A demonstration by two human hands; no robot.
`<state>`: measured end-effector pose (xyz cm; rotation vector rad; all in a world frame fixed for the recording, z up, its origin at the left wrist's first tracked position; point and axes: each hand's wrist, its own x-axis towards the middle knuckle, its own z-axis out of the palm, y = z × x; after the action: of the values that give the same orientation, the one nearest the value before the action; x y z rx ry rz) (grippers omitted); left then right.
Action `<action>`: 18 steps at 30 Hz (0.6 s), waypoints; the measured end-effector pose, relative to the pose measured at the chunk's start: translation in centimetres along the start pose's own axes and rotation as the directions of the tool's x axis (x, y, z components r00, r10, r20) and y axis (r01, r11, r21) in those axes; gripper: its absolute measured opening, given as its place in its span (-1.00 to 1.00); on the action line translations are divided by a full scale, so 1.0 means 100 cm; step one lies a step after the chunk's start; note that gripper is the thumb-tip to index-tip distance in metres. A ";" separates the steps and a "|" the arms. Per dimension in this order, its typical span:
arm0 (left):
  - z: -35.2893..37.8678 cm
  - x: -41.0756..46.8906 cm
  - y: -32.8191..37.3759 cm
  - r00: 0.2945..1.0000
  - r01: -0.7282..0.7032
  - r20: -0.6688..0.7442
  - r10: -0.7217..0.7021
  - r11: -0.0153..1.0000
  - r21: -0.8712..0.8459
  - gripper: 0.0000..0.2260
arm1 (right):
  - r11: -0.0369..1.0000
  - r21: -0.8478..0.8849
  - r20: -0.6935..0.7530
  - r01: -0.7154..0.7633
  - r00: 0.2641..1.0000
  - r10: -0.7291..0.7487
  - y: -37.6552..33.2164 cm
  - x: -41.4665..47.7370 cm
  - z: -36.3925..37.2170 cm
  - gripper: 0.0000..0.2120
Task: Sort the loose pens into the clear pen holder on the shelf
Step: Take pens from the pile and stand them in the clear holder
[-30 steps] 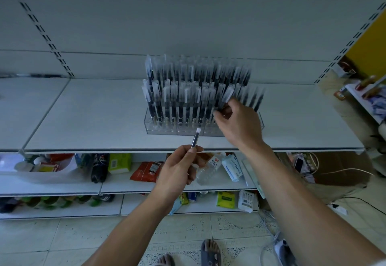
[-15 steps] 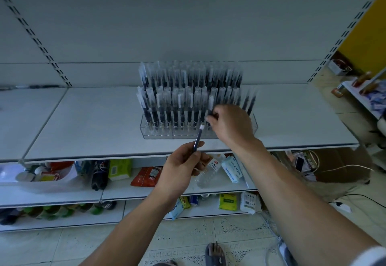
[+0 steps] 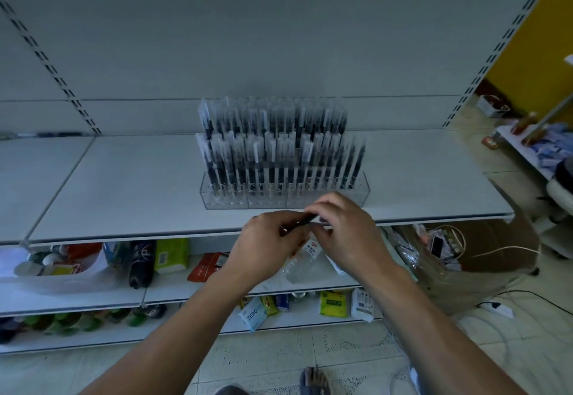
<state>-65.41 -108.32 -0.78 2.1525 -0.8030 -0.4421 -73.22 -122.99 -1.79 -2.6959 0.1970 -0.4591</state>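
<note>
A clear pen holder (image 3: 223,200) stands on the white shelf (image 3: 124,183), filled with several upright dark pens with clear caps (image 3: 273,152) in two tiers. In front of the shelf's front edge both hands meet on one dark pen (image 3: 299,224), which lies nearly level between them. My left hand (image 3: 266,249) grips its lower end. My right hand (image 3: 344,233) pinches its upper end with fingertips. Much of the pen is hidden by the fingers.
Lower shelves hold a water bottle (image 3: 302,259), snack packets, a green box (image 3: 170,255), a dark bottle (image 3: 141,264) and a plastic bag (image 3: 55,270). A cardboard box with cables (image 3: 483,249) stands to the right. Tiled floor and my feet are below.
My right hand left the pens in the holder and came down to the pen in my left hand. That pen has tipped from upright to nearly level, now held by both hands.
</note>
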 end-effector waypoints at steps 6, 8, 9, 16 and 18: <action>-0.012 -0.003 0.007 0.984 -0.024 -0.180 -0.004 0.988 -0.155 -0.58 | 0.985 0.033 -0.079 -0.172 0.982 0.174 0.028 0.001 -0.028 -0.81; -0.014 0.004 -0.009 0.950 -0.156 -0.235 0.207 0.964 0.217 -0.68 | 0.959 0.141 -0.169 -0.244 0.949 0.266 0.033 0.009 -0.037 -0.81; -0.012 0.009 -0.018 0.942 -0.201 -0.180 0.283 0.907 0.371 -0.65 | 0.956 0.164 -0.194 -0.241 0.943 0.271 0.033 0.016 -0.038 -0.82; 0.004 0.020 -0.041 0.945 -0.210 -0.069 0.320 0.754 0.622 -0.48 | 0.927 0.278 -0.156 -0.251 0.941 0.301 0.019 0.056 -0.024 -0.87; 0.006 0.022 -0.043 0.938 -0.211 -0.083 0.338 0.741 0.637 -0.48 | 0.941 0.247 -0.150 -0.230 0.951 0.272 0.018 0.062 -0.019 -0.83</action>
<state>-62.39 -107.94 -4.57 2.5538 -1.2641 0.2363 -68.24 -126.59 0.92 -2.3635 0.5041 -0.6086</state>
